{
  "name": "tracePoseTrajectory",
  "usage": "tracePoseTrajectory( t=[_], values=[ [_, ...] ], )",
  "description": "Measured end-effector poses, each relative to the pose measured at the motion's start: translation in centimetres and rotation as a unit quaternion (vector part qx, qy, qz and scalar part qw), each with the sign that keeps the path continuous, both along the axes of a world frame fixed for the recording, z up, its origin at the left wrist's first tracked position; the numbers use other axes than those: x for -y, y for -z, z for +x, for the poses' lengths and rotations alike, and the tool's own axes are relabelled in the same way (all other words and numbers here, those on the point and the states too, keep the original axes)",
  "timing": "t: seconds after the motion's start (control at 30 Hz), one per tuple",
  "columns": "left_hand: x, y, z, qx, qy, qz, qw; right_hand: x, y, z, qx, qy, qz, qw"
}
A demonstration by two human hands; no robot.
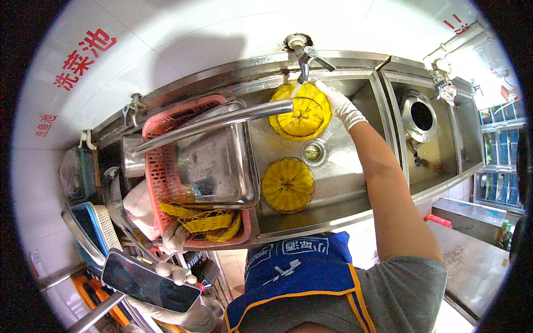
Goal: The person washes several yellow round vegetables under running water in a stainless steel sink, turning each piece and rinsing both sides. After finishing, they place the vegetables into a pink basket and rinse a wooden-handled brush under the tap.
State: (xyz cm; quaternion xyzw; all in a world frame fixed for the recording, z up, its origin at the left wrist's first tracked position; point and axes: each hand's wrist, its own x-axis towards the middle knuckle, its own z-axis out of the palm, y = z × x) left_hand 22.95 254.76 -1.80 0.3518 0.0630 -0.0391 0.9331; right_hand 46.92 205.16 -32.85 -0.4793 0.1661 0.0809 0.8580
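Observation:
My right hand [339,104], in a white glove, grips the right rim of a yellow woven basket [310,118] under the tap [306,66]. A short whitish stream shows at the spout. Another round yellow woven basket [288,184] lies in the steel sink below the drain [313,153]. At the lower left, my left hand [177,274], also gloved, has its fingertips over the upper edge of a dark-screened smartphone [150,281]; its palm and forearm are mostly hidden. A steel swing spout [216,123] crosses in front of the upper basket.
Left in the sink, a pink plastic basket [152,166] holds a steel pan [212,166] and several yellow woven pieces [212,220]. A further basin [441,158] with a round metal fitting [420,116] is at right. Trays [104,229] stand at far left.

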Motion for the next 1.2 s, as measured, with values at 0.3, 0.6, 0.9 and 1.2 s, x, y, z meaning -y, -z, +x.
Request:
tracePoseTrajectory(
  t=[0.3,0.6,0.9,1.2],
  values=[
    [0.4,-0.1,-0.1,0.002,-0.003,0.018,1.0,1.4,1.9,-3.2,0.002,0.092,0.102,0.991],
    [0.7,0.0,0.0,0.011,-0.008,-0.002,1.0,-1.0,1.2,-1.9,0.006,0.082,0.102,0.991],
    [0.4,-0.2,-0.3,0.007,-0.014,0.014,1.0,-3.1,0.3,-0.3,-0.033,-0.07,-0.028,0.997],
    [0.8,0.0,-0.1,0.02,-0.01,0.012,1.0,-5.0,-2.3,3.8,-0.027,-0.265,-0.27,0.925]
  ],
)
